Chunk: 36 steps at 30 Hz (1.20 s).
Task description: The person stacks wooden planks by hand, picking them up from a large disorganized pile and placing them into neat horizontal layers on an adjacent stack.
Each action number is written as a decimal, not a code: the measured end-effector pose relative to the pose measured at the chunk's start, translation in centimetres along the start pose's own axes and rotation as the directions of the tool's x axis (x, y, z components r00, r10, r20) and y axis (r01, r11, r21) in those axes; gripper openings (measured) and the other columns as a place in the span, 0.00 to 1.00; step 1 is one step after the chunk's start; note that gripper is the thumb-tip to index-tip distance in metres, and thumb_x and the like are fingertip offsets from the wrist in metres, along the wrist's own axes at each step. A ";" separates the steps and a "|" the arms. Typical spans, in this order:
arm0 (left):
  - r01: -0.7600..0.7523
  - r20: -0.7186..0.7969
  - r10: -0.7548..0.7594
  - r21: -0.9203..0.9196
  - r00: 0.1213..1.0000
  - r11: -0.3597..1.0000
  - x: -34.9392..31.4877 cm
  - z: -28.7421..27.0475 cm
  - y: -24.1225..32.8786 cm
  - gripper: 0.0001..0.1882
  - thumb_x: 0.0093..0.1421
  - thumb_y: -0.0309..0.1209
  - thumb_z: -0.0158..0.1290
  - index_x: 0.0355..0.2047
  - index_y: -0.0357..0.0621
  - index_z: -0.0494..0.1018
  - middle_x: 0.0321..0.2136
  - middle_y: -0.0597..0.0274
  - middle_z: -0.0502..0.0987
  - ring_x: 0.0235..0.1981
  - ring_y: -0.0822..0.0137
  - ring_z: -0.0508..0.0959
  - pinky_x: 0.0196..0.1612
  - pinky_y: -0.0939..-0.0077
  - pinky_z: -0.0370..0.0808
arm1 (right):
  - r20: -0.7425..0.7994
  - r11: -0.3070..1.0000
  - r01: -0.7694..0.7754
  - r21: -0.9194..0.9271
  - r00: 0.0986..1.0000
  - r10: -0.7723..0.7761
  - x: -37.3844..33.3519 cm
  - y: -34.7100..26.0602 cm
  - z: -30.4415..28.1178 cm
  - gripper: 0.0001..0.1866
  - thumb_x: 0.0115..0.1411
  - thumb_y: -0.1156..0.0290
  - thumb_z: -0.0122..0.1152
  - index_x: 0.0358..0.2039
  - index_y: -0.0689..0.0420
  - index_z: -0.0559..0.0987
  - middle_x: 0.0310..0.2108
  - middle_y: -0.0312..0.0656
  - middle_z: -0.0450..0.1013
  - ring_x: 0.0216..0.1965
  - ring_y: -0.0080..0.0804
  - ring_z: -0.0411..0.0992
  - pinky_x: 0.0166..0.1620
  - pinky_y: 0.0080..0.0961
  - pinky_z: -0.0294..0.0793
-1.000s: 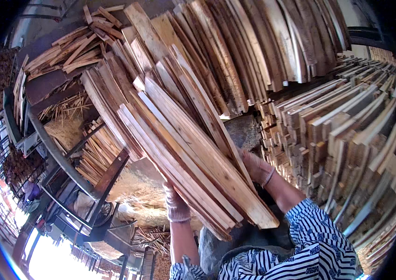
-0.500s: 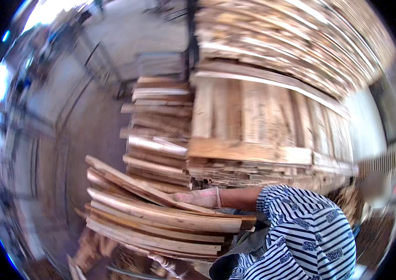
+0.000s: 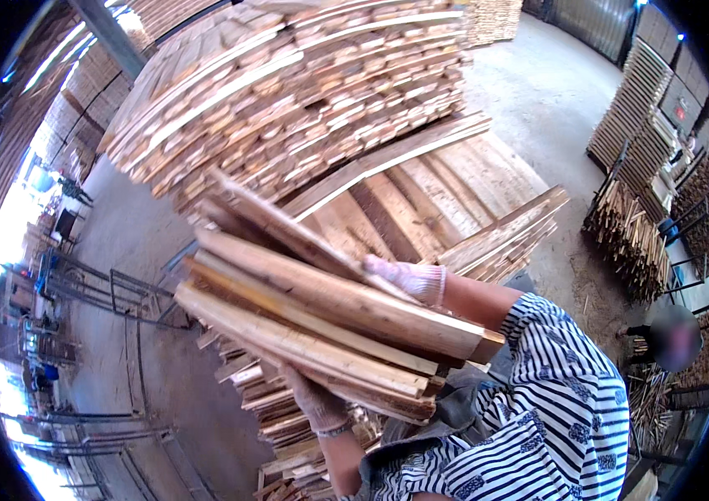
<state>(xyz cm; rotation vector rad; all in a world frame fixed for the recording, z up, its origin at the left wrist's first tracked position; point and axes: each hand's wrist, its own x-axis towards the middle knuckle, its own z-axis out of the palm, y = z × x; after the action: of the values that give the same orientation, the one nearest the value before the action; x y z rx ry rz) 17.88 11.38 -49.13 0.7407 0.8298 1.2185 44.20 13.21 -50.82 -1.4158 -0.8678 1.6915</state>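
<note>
A bundle of several rough wooden boards (image 3: 346,305) is held in front of my body, slanting from upper left to lower right. The topmost board sits at an angle to the others. My right hand (image 3: 408,278), in a pale knitted glove, grips the bundle along its far side. Supporting it from the near side and underneath is my gloved left hand (image 3: 317,402), its fingers partly hidden by the wood. Just beyond the bundle lies a low stack of boards (image 3: 446,200) with a flat top layer and raised boards along its edges.
A tall lumber stack (image 3: 312,92) rises behind the low one. Below the bundle is a heap of loose boards (image 3: 275,417). Metal frames (image 3: 112,288) stand on the floor to the left. At right are a bundle of sticks (image 3: 625,242) and another person (image 3: 650,342).
The view has swung to the right, and the bundle now appears higher, over the low stack's near side. Both hands keep hold of the boards. My left hand shows more clearly.
</note>
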 end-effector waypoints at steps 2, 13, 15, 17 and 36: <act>0.129 0.113 -0.121 -0.063 0.986 0.990 1.6 4.5 -1.3 0.44 0.65 0.61 0.48 0.69 0.42 0.53 0.64 0.53 0.62 0.63 0.56 0.65 0.67 0.59 0.63 | -0.042 0.975 0.223 -0.027 0.974 -0.224 -1.6 -0.3 -5.2 0.50 0.63 0.27 0.38 0.63 0.64 0.69 0.58 0.51 0.71 0.58 0.35 0.69 0.63 0.33 0.65; 0.478 0.029 -0.545 0.445 0.838 0.757 16.5 20.3 -15.3 0.36 0.63 0.41 0.59 0.69 0.47 0.59 0.66 0.49 0.64 0.67 0.57 0.62 0.69 0.58 0.59 | -0.540 0.782 -0.080 -0.618 0.767 -0.348 -2.3 -0.9 -30.0 0.60 0.57 0.32 0.58 0.73 0.60 0.43 0.69 0.61 0.56 0.69 0.51 0.57 0.69 0.35 0.57; 0.488 0.109 -0.579 0.427 0.808 0.761 15.9 19.8 -14.8 0.38 0.61 0.46 0.60 0.68 0.50 0.60 0.70 0.51 0.54 0.71 0.54 0.52 0.72 0.50 0.46 | -0.531 0.763 -0.147 -0.629 0.798 -0.284 -2.4 -0.4 -30.7 0.59 0.57 0.33 0.58 0.73 0.59 0.44 0.69 0.62 0.54 0.70 0.53 0.55 0.69 0.35 0.57; 0.523 0.098 -0.596 0.381 0.797 0.762 16.5 20.0 -15.9 0.39 0.58 0.50 0.61 0.66 0.49 0.64 0.73 0.52 0.49 0.73 0.53 0.47 0.73 0.47 0.39 | -0.547 0.692 -0.179 -0.699 0.757 -0.357 -1.8 0.9 -31.7 0.55 0.58 0.37 0.58 0.73 0.57 0.46 0.68 0.63 0.55 0.70 0.54 0.55 0.69 0.36 0.56; 0.195 0.004 -0.227 0.498 0.974 0.845 15.9 11.5 -9.0 0.53 0.53 0.38 0.69 0.69 0.32 0.47 0.54 0.43 0.76 0.54 0.58 0.77 0.59 0.64 0.72 | -0.378 0.793 0.261 -0.550 0.769 -0.515 -7.9 -7.4 -22.1 0.43 0.60 0.66 0.67 0.71 0.60 0.56 0.62 0.55 0.66 0.53 0.40 0.75 0.54 0.28 0.78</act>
<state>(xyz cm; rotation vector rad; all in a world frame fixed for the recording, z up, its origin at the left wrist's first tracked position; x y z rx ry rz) 34.37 24.65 -53.20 1.0645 1.1606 0.7791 67.72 10.61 -44.10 -1.7295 -1.2077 0.7278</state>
